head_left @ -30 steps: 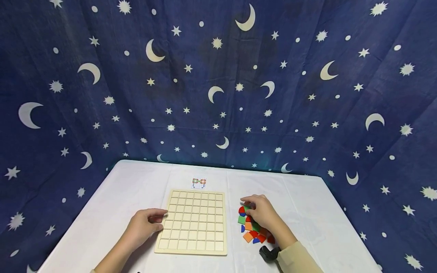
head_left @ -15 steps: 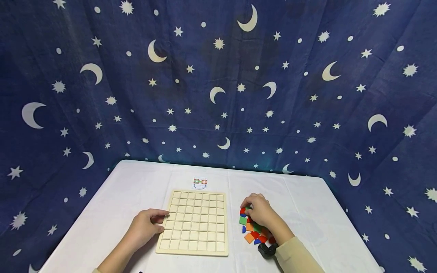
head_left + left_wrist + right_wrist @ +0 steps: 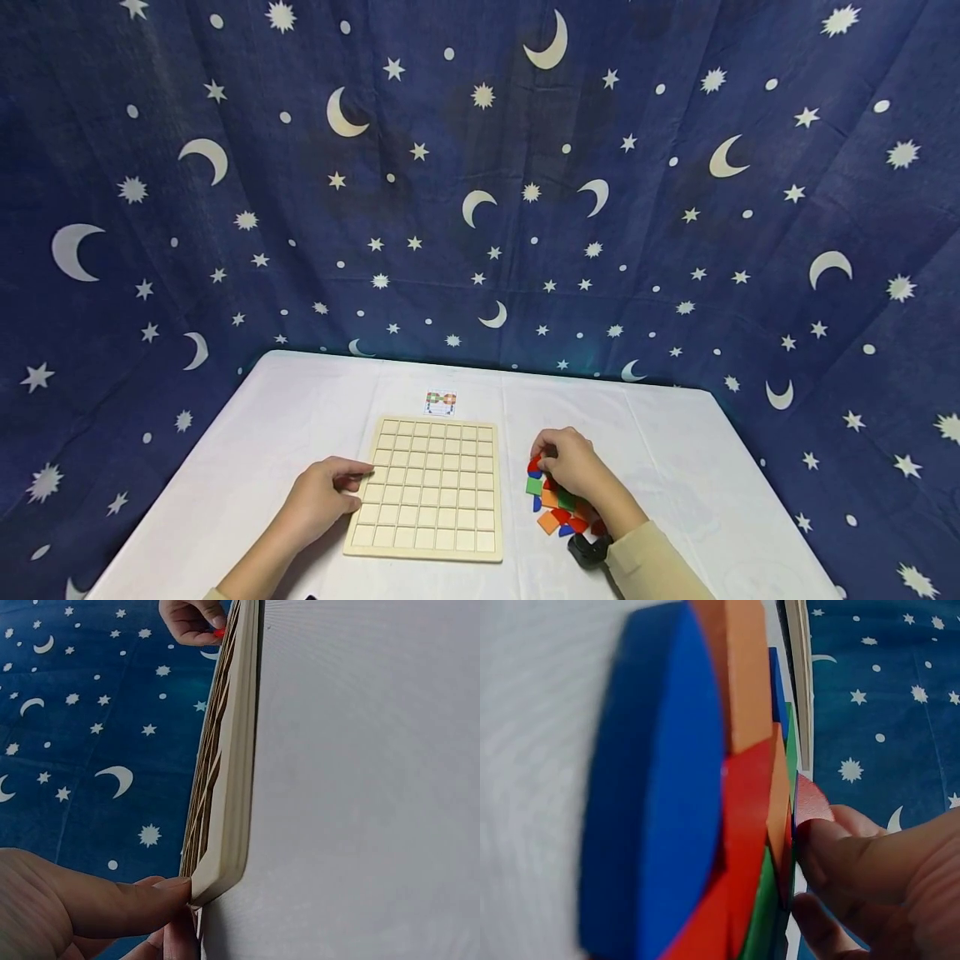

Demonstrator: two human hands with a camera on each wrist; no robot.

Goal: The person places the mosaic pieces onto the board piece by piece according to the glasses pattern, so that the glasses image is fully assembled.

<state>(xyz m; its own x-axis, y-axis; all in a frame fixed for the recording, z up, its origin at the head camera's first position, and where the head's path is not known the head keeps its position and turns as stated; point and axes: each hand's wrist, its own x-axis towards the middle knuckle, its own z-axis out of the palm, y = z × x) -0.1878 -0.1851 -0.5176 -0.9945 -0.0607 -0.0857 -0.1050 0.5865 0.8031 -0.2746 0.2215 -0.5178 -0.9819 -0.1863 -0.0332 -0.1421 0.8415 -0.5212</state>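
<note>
A pale wooden grid board (image 3: 437, 479) lies flat on the white table. My left hand (image 3: 318, 497) rests at the board's left edge, thumb and forefinger spread along it; in the left wrist view the thumb (image 3: 124, 906) touches the rim. To the right of the board, my right hand (image 3: 570, 461) pinches a red round-edged piece (image 3: 812, 799) between thumb and fingertips at the far end of a pile of coloured flat pieces. Near that hand lie a green square (image 3: 533, 486), an orange square (image 3: 548, 522) and a blue round-edged piece (image 3: 679, 787).
A small printed card (image 3: 440, 402) with a coloured pattern lies beyond the board. A black strap-like object (image 3: 588, 550) sits at my right wrist. White cloth covers the table (image 3: 675, 467); a blue curtain (image 3: 420, 200) with moons and stars hangs behind.
My right fingers have drawn together over the far end of the pile and now pinch the red piece. The left hand stays at the board's edge. The head view has shifted slightly.
</note>
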